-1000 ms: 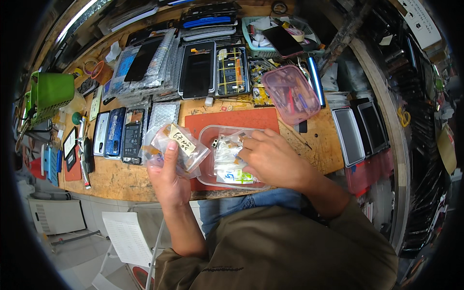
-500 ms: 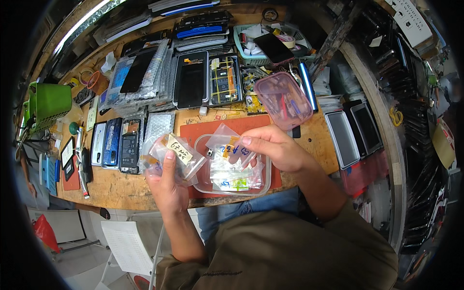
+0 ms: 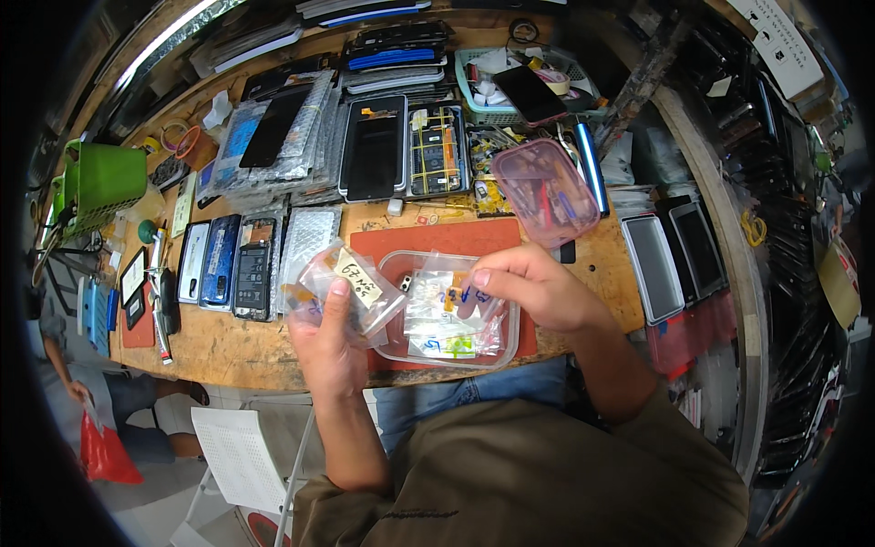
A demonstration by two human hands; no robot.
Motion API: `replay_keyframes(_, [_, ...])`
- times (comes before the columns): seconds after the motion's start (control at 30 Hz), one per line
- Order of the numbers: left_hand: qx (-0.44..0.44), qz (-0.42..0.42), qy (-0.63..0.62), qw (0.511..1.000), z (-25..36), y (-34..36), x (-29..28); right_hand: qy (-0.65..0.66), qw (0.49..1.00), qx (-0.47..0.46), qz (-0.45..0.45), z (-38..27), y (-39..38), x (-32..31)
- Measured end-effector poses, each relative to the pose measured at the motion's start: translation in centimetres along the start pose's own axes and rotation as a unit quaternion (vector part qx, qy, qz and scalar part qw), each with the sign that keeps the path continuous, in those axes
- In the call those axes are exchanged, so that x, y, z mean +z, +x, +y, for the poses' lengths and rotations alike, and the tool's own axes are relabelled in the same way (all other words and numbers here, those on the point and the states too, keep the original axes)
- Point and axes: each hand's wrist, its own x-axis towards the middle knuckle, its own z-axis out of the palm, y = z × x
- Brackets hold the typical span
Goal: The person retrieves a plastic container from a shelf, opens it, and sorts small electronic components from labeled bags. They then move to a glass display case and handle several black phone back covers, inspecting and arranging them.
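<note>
My left hand grips several small clear plastic bags with orange flex cables inside and a cream handwritten label on top. Between the thumb and fingers of my right hand is another small clear bag with blue marker writing and an orange flex cable, held over a clear plastic container. More labelled bags lie inside the container, which rests on a red mat. The fingertips under the held bag are partly hidden.
Phones, bubble-wrapped screens, a pink box and a green basket crowd the wooden bench. A white chair stands below. At left, another person's hand carries a red bag.
My right hand drew a bag up from inside the container and shifted right, then slightly lower. Another person with a red bag has moved into view at the left.
</note>
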Motion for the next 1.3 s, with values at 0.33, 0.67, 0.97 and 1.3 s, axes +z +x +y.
replay_keyframes(0.33, [-0.039, -0.03, 0.019, 0.999, -1.4, -1.1, 1.8, -0.093, 0.982, -0.118, 0.116, 0.1, 1.1, 4.4])
replay_keyframes(0.67, [-0.064, -0.075, -0.051, 0.994, -0.3, -0.8, 1.0, 0.085, 0.966, -0.128, 0.209, 0.3, 0.8, 2.8])
replay_keyframes(0.97, [-0.034, -0.042, -0.005, 0.999, -0.5, -0.4, 0.9, -0.189, 0.955, -0.154, 0.172, -0.4, -0.7, 1.2])
replay_keyframes(1.3, [-0.091, -0.06, -0.017, 0.994, -0.4, -0.6, 1.7, 0.066, 0.972, -0.14, 0.178, 0.8, 2.1, 3.6])
